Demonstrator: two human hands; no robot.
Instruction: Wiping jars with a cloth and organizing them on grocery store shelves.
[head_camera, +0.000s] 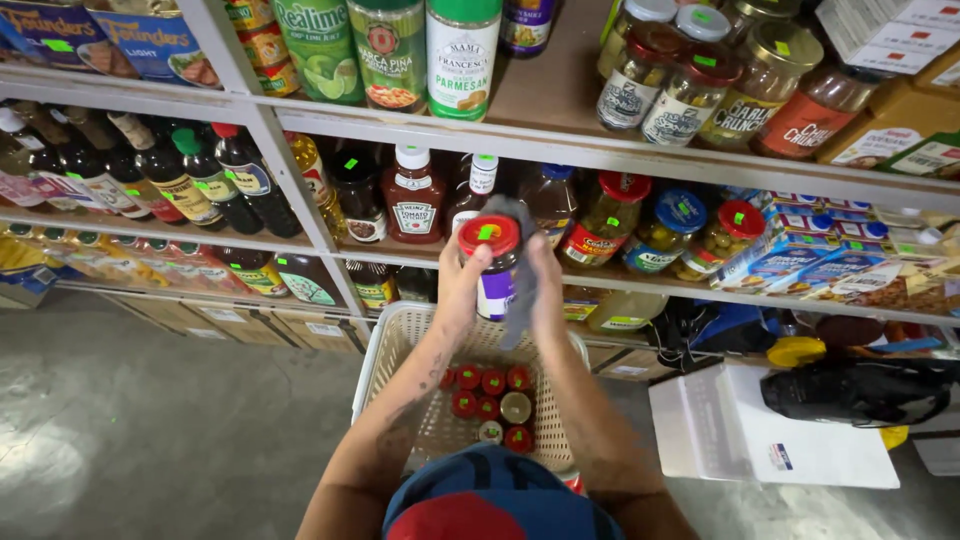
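Head view, looking down my own forearms toward a set of stocked shelves (600, 150). I hold one jar (495, 268) between my two hands, raised in front of the middle shelf and directly above a basket (385, 350). My left hand (462, 275) is curled around the jar's left side, fingers closed on the glass; my right hand (545, 278) presses a grey cloth (520, 265) against the jar's right side, so the jar is clamped from both sides. The jar is a glass cylinder with dark contents, a purple label and a round red lid bearing a small green sticker. The cloth is soft and limp, draped from above the lid down past the jar's base. The basket is pale, rigid plastic with a lattice of small holes and a rolled rim; inside it I count about eight jars standing upright, most showing red lids, one a pale lid. The shelves are flat boards with light edging, three levels visible, carrying dark glass sauce bottles at left, a red ketchup bottle just behind the jar, and clear jars of pickled vegetables at right. A white box (760, 430) sits on the grey concrete floor to the right of the basket, a black bag (860, 390) resting partly on it.
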